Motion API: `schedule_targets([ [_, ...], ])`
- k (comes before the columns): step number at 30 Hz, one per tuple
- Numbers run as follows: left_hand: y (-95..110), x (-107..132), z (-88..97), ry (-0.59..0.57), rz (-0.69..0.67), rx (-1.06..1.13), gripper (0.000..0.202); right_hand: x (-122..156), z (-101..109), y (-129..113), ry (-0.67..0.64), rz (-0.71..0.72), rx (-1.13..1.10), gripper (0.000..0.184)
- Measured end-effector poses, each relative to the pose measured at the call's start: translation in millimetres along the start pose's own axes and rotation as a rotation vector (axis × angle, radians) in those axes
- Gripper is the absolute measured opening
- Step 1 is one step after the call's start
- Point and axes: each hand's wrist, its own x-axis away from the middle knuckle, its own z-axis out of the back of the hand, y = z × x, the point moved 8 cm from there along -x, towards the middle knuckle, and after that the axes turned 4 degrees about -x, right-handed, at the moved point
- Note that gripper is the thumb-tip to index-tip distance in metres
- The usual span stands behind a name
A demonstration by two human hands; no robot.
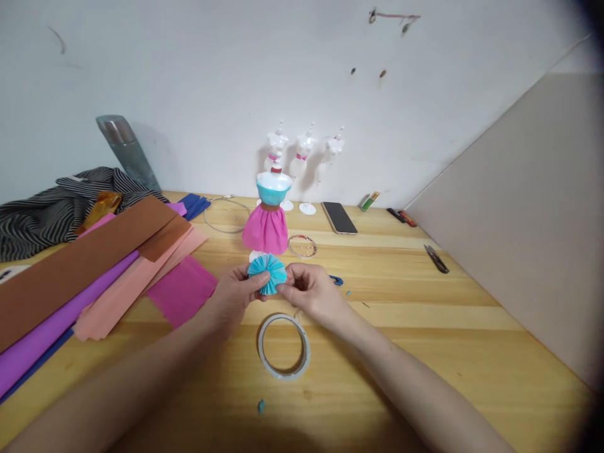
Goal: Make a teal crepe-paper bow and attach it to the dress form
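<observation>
Between both hands is a round, pleated light-blue paper rosette [268, 267], its folds fanning out from the middle. My left hand [241, 286] pinches it from the left, thumb lying over its face. At the lower right edge, my right hand [304, 286] grips the rosette between thumb and bent fingers. Just behind stands a small dress form [274, 189] wearing a turquoise top, brown waistband and pink skirt [265, 231]. Below the hands a roll of tape [260, 349] lies flat on the wooden table [377, 390].
Brown, purple, peach and pink crepe paper [182, 289] covers the left side. Three white dress forms [302, 148] stand by the wall. A phone [340, 218], a beaded ring [302, 246], thread snips [436, 259] and a blue clip [336, 280] lie right. A flask [127, 151] leans at back left.
</observation>
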Motion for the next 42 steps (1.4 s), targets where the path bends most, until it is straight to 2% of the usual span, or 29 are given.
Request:
schedule_targets([
  [4, -1.4, -1.1, 1.9, 0.019, -0.01, 0.005, 0.027, 9.4, 4.6, -23.7, 0.139, 0.208, 0.34, 0.021],
  [8, -0.2, -0.7, 2.2, 0.038, -0.034, 0.015, 0.028, 18.3, 0.5, -38.6, 0.167, 0.357, 0.465, 0.019],
  [13, 0.9, 3.1, -4.7, -0.007, -0.009, 0.053, 0.028, 26.4, -6.7, -42.8, 0.175, 0.534, 0.606, 0.019],
  [18, 2.4, 4.7, -5.1, 0.006, 0.02, 0.091, 0.025, 35.1, -12.3, -47.3, 0.248, 0.732, 0.825, 0.023],
  [22, 6.4, 5.7, -6.5, 0.001, 0.033, 0.074, 0.026, 39.5, -17.2, -47.9, 0.228, 0.875, 1.003, 0.02],
  [26, 9.8, 6.4, -8.8, -0.022, 0.033, 0.059, 0.026, 42.9, -15.8, -48.5, 0.179, 0.972, 1.016, 0.012],
  [28, 10.2, 6.2, -10.2, -0.046, 0.03, 0.053, 0.025, 42.3, -13.1, -51.0, 0.157, 0.957, 0.955, 0.011],
  [30, 10.1, 5.8, -10.1, -0.057, 0.021, 0.044, 0.025, 37.7, -5.5, -54.4, 0.162, 0.856, 0.788, 0.012],
  [34, 10.7, 4.2, -5.9, -0.035, -0.033, -0.009, 0.027, 18.3, 14.9, -38.8, 0.218, 0.411, 0.287, 0.02],
  [37, 11.1, 3.0, -3.3, -0.016, -0.073, -0.032, 0.025, 9.4, 16.9, -17.3, 0.219, 0.155, 0.051, 0.023],
  [39, 11.1, 2.6, -2.0, 0.003, -0.081, -0.034, 0.025, 6.2, 16.2, -7.9, 0.212, 0.072, -0.042, 0.024],
  [42, 11.9, 3.2, -0.5, 0.036, -0.082, -0.025, 0.026, 3.6, 16.7, -1.4, 0.215, 0.021, -0.133, 0.025],
])
